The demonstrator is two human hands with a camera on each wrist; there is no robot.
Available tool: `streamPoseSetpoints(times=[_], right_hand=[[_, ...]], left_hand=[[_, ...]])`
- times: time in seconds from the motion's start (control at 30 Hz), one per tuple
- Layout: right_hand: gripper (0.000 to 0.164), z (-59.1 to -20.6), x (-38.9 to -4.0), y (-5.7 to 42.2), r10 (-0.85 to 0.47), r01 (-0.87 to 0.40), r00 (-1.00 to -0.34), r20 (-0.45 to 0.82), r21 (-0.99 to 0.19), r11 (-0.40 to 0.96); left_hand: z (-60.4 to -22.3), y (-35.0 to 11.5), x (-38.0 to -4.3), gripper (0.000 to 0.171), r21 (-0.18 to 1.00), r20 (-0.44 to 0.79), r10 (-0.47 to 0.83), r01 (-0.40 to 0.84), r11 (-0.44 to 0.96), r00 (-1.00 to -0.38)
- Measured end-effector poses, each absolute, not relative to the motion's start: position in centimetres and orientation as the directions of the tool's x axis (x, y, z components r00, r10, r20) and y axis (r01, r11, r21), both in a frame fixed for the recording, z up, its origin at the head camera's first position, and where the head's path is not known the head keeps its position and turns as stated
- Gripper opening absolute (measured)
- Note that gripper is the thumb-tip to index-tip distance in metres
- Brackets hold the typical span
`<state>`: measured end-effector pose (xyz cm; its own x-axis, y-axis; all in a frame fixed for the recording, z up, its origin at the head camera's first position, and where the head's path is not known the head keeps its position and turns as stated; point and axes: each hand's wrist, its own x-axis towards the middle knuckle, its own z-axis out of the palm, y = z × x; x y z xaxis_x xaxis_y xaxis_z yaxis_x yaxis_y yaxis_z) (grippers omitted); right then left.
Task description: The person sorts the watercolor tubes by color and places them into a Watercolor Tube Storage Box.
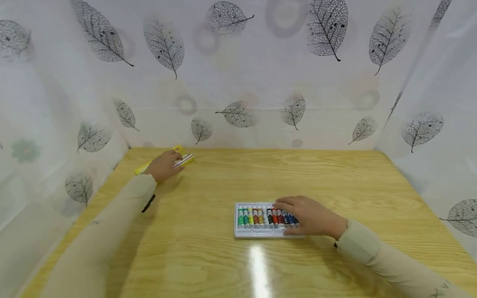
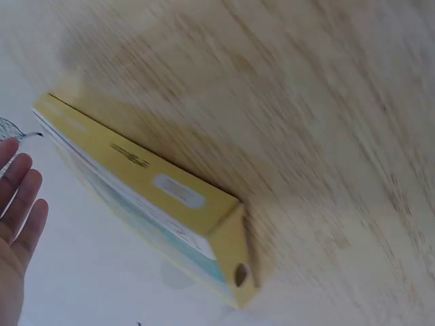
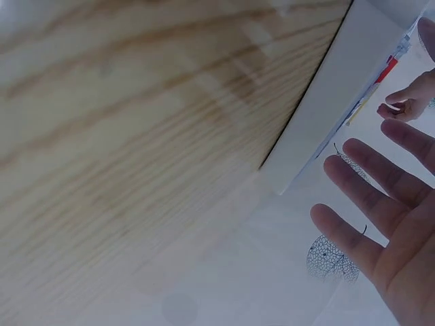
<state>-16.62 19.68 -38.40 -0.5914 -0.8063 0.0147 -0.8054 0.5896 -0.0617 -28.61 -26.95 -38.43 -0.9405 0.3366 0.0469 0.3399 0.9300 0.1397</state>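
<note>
A white plastic tray (image 1: 257, 234) holds a row of small paint tubes (image 1: 255, 217) in many colours. My right hand (image 1: 313, 215) is over the tray's right end, covering part of it; in the right wrist view its fingers are straight and spread beside the tray's white side. At the back left lies a long yellow box (image 2: 146, 163), its window showing something white and light teal inside. My left hand (image 1: 164, 165) reaches over that box and hides its middle; the left wrist view has the fingers extended and apart from the box's near face.
The wooden table (image 1: 208, 256) carries both things and has a bright glare streak in front of the tray. A pale curtain (image 1: 257, 87) printed with dark skeleton leaves hangs along the table's back and both sides.
</note>
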Motion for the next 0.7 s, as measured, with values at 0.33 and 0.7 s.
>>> streamPoseSetpoints(times=[0.33,0.7], right_hand=[[0.074,-38.5,-16.8,19.6,-0.818,-0.818,-0.575,0.030,-0.057,0.573],[0.076,-38.9,-17.3,19.3,-0.804,-0.803,-0.594,0.007,-0.059,0.593]], left_hand=[[-40.7,-30.9,-30.9,0.091,0.229,-0.032,0.170,0.159,0.961,-0.985],[-41.8,-32.8,-31.6,0.124,0.239,-0.134,0.075,0.042,0.970,-0.988]])
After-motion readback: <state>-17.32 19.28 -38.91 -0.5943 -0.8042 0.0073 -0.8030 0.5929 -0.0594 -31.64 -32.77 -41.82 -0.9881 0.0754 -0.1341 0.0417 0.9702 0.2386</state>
